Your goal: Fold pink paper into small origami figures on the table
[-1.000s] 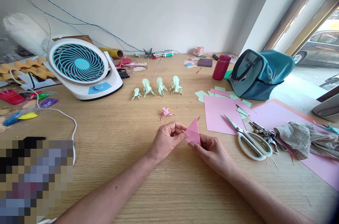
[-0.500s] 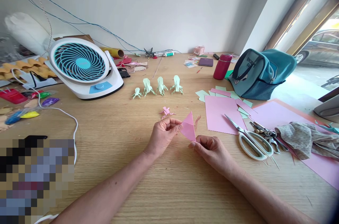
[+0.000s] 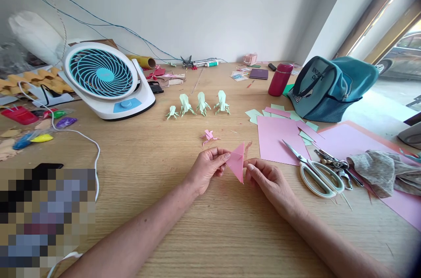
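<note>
Mid-fold on a pink paper triangle [image 3: 237,163], held just above the tabletop [image 3: 164,155] at frame centre. Left hand [image 3: 208,172] fingers pinched on its left corner; right hand [image 3: 268,183] fingers closed on the lower point. Next, probably: edges aligned, crease pressed flat. Pink frog [image 3: 208,136] just above, untouched.

paper: folded pink paper [image 3: 237,162], a flat triangular shape with creased layers
pose: held up off the wooden table, one point down toward the near edge, broad side tilted up
place: centre of the scene, just near of a small pink folded figure
grip: pinched at its left and right edges
</note>
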